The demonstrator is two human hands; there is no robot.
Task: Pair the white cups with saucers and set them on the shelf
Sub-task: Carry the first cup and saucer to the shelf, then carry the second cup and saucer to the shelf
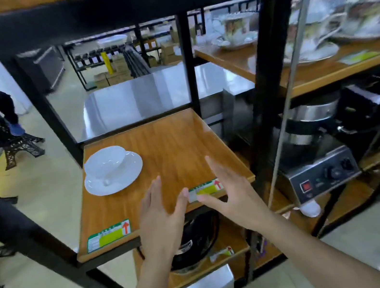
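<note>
Both hands, left hand (pixel 161 215) and right hand (pixel 233 194), hover empty, fingers spread, above shelf (pixel 171 147) labels (pixel 108 235) with unreadable print.

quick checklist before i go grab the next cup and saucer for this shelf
1. First pair seated: the white ceramic cup sits inside the round white saucer: ok.
2. Pair clear of the edge: it stands near the left side of the wooden shelf board, fully on the board: ok.
3. Room for another pair: the middle and right of the board are bare: ok.
4. Hands free: left hand and right hand are open above the front edge, holding nothing: ok.
5. Next white cup and saucer located: none in view; only patterned cups on the right shelf: cannot tell.
</note>
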